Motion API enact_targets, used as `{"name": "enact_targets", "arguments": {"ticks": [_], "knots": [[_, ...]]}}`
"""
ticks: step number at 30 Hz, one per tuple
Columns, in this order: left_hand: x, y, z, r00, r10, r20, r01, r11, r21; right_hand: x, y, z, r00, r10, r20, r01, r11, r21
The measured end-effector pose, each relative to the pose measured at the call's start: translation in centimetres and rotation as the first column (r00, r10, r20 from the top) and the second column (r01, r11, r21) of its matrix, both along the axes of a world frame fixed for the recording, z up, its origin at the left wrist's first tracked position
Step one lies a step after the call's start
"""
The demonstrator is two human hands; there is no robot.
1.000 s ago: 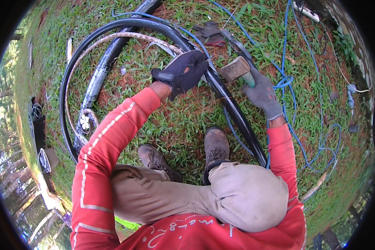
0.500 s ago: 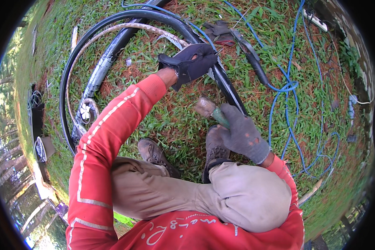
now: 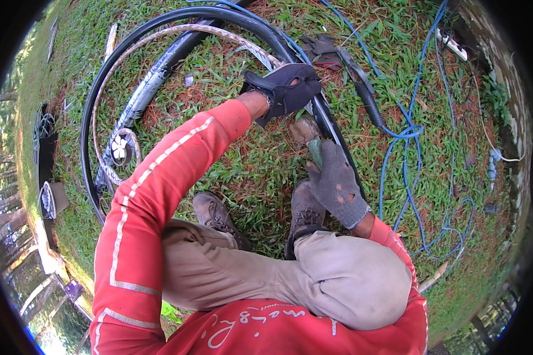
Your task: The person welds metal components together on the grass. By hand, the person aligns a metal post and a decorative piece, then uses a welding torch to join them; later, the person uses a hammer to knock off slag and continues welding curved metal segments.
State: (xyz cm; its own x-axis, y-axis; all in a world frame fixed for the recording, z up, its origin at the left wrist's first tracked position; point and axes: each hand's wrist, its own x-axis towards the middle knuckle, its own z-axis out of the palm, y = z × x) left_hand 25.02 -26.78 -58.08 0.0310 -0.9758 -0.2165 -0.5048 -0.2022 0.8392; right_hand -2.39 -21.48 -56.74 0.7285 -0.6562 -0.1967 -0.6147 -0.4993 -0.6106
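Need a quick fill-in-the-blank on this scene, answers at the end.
1. The right hand holds a tool with a ____ handle.
2. The left hand wears a glove that is, in tone, ____ than the right glove.
3. The looped cable lying on the grass to the right of the hands is ____ in colour.
4. Apart from their pale stripes, the person's sleeves are ____.

Missing words: green; darker; blue; red.

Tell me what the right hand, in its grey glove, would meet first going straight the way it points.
Probably the long, shiny black tube just ahead of the grey-gloved right hand; depth is unclear, they may be touching.
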Motion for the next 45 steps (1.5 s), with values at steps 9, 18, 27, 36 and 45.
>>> {"name": "enact_targets", "arguments": {"ticks": [9, 18, 27, 36, 45], "knots": [[-0.2, 0.2, -0.6, 1.0, 0.005, -0.029, -0.005, 1.0, -0.013, 0.0, 0.5, -1.0, 0.997, -0.068, 0.037, 0.068, 0.998, -0.002], [0.6, 1.3, 1.6, 0.994, 0.103, -0.045, -0.108, 0.986, -0.124, 1.4, 2.1, -7.8, 0.957, -0.162, 0.241, 0.08, 0.945, 0.317], [3.1, 4.5, 5.8, 0.991, 0.134, 0.029, -0.134, 0.991, 0.014, 2.3, -1.7, -5.4, 0.899, -0.072, 0.432, -0.009, 0.983, 0.181], [4.2, 7.0, 4.3, 0.93, 0.198, -0.311, -0.147, 0.973, 0.181, -2.9, -19.2, -11.3, 0.889, -0.437, -0.135, 0.365, 0.855, -0.368], [3.4, 6.6, 6.4, 0.994, 0.101, 0.046, -0.106, 0.983, 0.146, -1.9, -19.2, -8.3, 0.901, -0.431, -0.048, 0.377, 0.834, -0.404]]}}
